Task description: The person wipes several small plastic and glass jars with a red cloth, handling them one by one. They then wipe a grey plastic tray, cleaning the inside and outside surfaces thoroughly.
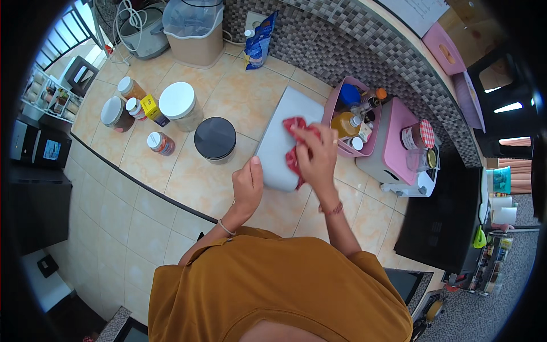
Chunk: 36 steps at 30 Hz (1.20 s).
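Note:
A white rectangular container or box (275,145) with a smooth face up is in front of me, over the tiled countertop. My left hand (249,184) grips its lower left edge, thumb on top. In my right hand (315,154) is a crumpled red patterned cloth (292,160), pressed against the right part of the white surface. A jar with a black lid (215,138) stands just left of the white thing. Farther left is a large clear jar with a white lid (177,101). What lies beneath the white thing is hidden.
Small jars and bottles (161,143), with a yellow box (154,109), stand at the left. A pink basket of bottles (372,143) and a pink-lidded box (395,145) are close on the right. A blue pouch (260,42) and a beige bin (194,47) stand at the back.

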Each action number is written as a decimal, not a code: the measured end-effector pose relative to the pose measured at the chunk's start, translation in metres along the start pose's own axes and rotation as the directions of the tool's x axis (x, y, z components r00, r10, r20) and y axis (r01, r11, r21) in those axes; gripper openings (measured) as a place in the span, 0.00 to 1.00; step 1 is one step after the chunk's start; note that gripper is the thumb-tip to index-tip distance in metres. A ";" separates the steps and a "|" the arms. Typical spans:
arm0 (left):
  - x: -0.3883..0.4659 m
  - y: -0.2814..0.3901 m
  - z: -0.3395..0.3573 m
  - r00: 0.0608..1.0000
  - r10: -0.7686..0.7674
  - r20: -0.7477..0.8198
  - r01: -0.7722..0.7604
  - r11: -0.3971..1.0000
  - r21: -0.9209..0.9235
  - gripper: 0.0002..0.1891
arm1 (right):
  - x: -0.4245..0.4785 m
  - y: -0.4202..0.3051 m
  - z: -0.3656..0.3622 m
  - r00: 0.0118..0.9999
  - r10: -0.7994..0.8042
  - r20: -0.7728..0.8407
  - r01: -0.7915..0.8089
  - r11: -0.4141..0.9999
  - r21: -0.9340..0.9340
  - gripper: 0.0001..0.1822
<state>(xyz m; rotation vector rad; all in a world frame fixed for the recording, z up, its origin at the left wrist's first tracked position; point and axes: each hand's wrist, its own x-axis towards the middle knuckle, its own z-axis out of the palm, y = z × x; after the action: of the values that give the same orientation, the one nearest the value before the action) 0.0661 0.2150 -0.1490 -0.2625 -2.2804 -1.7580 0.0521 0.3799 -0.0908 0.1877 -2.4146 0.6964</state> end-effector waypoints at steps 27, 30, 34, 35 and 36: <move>-0.023 -0.043 -0.021 0.913 0.036 0.406 0.110 0.937 -0.331 0.25 | 0.031 0.002 -0.015 0.986 0.120 0.116 -0.118 0.993 -0.019 0.14; 0.005 0.009 -0.034 0.877 -0.110 0.468 0.290 0.898 -0.331 0.23 | 0.030 -0.020 -0.042 0.966 0.098 0.241 -0.129 0.985 0.113 0.15; 0.041 0.081 -0.059 0.738 -0.243 0.630 0.530 0.786 -0.317 0.20 | 0.034 -0.046 -0.074 0.977 0.016 0.211 -0.048 0.987 0.150 0.17; 0.048 0.096 -0.064 0.686 -0.262 0.679 0.596 0.737 -0.318 0.20 | 0.034 -0.049 -0.077 0.978 0.006 0.210 -0.035 0.990 0.138 0.17; 0.056 0.109 -0.068 0.633 -0.275 0.723 0.657 0.685 -0.315 0.19 | 0.036 -0.053 -0.081 0.978 -0.007 0.208 -0.020 0.992 0.128 0.17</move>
<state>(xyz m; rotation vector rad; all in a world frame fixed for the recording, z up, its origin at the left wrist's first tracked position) 0.0508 0.1768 -0.0154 -0.4074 -2.2942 -3.0518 0.0810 0.3785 0.0079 0.3202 -2.5694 0.8765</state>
